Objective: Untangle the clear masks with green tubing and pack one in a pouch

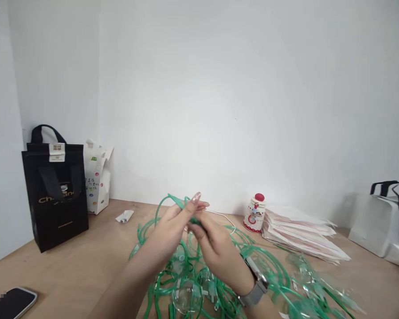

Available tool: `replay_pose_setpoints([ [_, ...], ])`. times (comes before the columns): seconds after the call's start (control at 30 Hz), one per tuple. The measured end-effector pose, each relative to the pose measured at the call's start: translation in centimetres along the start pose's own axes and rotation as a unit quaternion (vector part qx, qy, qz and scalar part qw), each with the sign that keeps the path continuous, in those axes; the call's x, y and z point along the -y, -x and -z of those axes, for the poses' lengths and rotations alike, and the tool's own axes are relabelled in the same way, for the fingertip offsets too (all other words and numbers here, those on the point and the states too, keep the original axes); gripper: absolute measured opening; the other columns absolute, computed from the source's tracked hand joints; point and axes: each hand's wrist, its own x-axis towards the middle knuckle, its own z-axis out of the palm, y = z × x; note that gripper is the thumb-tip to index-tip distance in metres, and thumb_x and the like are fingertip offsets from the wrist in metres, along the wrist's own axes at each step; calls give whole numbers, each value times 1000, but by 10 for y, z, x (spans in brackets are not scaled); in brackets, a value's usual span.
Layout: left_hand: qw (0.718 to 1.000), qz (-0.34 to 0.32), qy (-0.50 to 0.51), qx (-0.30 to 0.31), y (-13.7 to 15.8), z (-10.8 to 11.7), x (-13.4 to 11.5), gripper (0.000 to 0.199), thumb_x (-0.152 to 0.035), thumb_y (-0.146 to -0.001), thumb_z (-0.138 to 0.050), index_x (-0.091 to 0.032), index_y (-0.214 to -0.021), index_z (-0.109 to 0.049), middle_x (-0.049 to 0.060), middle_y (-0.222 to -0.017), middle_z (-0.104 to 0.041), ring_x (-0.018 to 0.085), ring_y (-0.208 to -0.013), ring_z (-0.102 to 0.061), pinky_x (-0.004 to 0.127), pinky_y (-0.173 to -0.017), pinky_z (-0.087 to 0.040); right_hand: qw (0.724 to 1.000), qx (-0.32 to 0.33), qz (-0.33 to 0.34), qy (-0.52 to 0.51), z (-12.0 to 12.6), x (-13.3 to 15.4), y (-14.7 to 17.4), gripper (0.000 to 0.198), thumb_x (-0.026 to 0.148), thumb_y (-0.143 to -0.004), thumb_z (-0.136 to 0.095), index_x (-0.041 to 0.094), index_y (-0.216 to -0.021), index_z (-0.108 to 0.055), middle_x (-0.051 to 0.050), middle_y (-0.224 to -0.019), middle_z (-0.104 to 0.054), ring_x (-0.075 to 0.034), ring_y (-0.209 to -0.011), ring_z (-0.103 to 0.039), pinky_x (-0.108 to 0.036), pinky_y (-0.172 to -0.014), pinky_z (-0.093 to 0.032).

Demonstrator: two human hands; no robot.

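Note:
My left hand [177, 219] and my right hand [214, 237] meet above a heap of oxygen masks with tubing. Green tubing [173, 199] loops up from the heap into my left hand, which is closed around it with the thumb pointing up. The fingers of my right hand are curled and pinch a dark green piece of it against the left palm; its exact shape is hidden. Below the hands lies a clear mask [187, 296] with a green rim. Further tangled coils [269, 261] and masks [306, 270] spread to the right.
On the wooden table [69, 274] stand a black bag [56, 212] and a white paper bag [101, 181] at left. A crumpled wrapper [124, 216] and phone [18, 303] lie nearby. To the right are a decorated jar [254, 215], stacked papers [299, 232] and a white bag [374, 226].

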Motion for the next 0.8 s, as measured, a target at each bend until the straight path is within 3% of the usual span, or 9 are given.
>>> replay_pose_setpoints([
  [0.13,987,-15,158,34,-6,22,2,22,-31,-86,-54,-13,-77,-63,9,-93,-70,20,-100,-62,30,-90,-48,993,107,24,42,9,0,-3,18,25,-92,-44,22,-101,-60,-5,-100,-62,-18,-98,-54,-31,-87,-41],
  [0.2,981,-53,189,8,-7,35,-3,19,-27,-84,-58,-14,-70,-60,3,-71,-67,12,-70,-66,20,-68,-54,995,100,8,28,25,-5,-5,18,30,-92,-47,23,-100,-61,-3,-103,-60,-17,-103,-53,-30,-92,-39],
  [0.27,981,-66,179,-10,-7,48,-9,21,-30,-84,-57,-14,-70,-60,-5,-47,-51,2,-33,-43,10,-34,-39,994,68,-53,59,41,-12,-5,21,37,-90,-47,24,-100,-60,-3,-105,-59,-17,-102,-53,-31,-91,-40],
  [0.3,983,-69,166,-19,-8,53,-12,25,-33,-85,-54,-14,-70,-60,-7,-41,-43,0,-26,-30,8,-27,-27,990,55,-92,89,48,-16,-4,23,41,-89,-48,23,-99,-59,-4,-104,-58,-18,-101,-53,-32,-89,-40],
  [0.37,986,-74,142,-39,-10,61,-15,36,-40,-88,-48,-14,-66,-59,-7,-37,-36,0,-24,-18,9,-23,-15,969,68,-174,163,54,-22,-1,28,48,-85,-51,21,-92,-57,-5,-100,-59,-20,-95,-54,-34,-83,-42],
  [0.53,981,-106,137,-92,-18,67,-12,44,-40,-88,-49,-15,-52,-46,-7,-36,-33,1,-25,-20,10,-24,-17,890,247,-304,233,38,-30,5,46,46,-58,-76,18,-90,-59,-7,-92,-63,-27,-84,-58,-35,-70,-44],
  [0.63,964,-165,148,-147,-19,73,-14,44,-44,-87,-48,-17,-54,-43,-8,-36,-32,2,-26,-21,11,-24,-18,894,300,-269,197,28,-34,4,55,42,-49,-81,21,-96,-63,-7,-106,-62,-30,-98,-55,-38,-80,-43],
  [0.7,947,-209,153,-189,-17,79,-18,43,-43,-89,-45,-17,-55,-41,-9,-36,-30,3,-27,-21,13,-25,-18,909,308,-240,143,28,-37,1,51,43,-58,-77,23,-102,-64,-7,-114,-60,-28,-104,-54,-37,-87,-41],
  [0.8,929,-246,149,-234,-14,92,-23,43,-35,-93,-39,-17,-55,-40,-8,-36,-30,4,-28,-22,15,-26,-17,919,306,-234,78,37,-42,-4,45,41,-75,-63,19,-114,-60,-7,-102,-66,-22,-95,-59,-32,-84,-44],
])
